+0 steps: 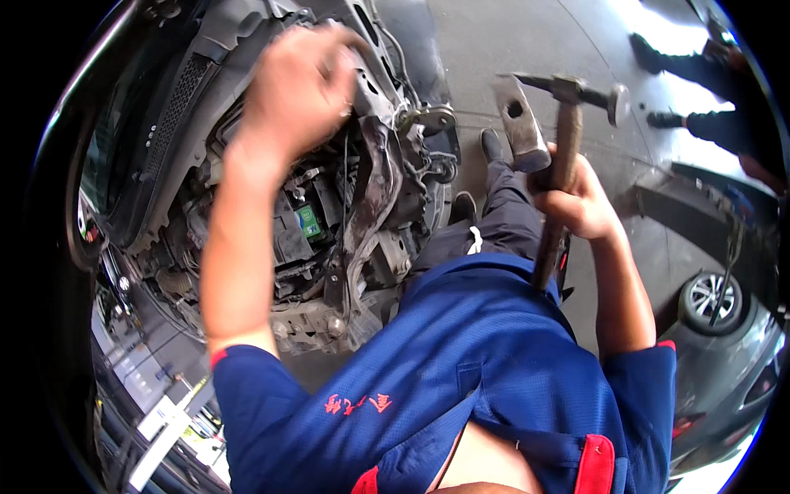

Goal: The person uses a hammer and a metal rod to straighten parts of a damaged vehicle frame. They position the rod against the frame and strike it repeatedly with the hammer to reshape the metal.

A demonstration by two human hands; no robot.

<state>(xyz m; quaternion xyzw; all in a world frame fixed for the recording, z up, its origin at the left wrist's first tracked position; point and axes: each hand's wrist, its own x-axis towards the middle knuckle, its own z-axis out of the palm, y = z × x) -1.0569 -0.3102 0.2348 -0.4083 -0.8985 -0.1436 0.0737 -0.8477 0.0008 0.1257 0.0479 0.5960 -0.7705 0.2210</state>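
Note:
My right hand point(576, 198) is closed around a hammer point(564, 140) with a wooden handle. Its dark head has a thin pointed end and a round face, and the handle hangs down toward my shirt. Against the same hand is a second, thicker steel hammer head point(518, 122) with a dark hole in it; whether it has a handle is hidden. Raised over the opened front of a car, my left hand point(296, 90) is blurred with its fingers curled. What they hold, if anything, I cannot make out. Below it runs a bent, scuffed body rail point(374, 189).
In the engine bay sits a battery with a green label point(309, 221). A metal bracket point(432, 119) and loose wiring stick out by the rail. Another person's legs point(699, 78) are at the far right. A grey car point(716, 379) stands to my right, its wheel point(713, 298) showing.

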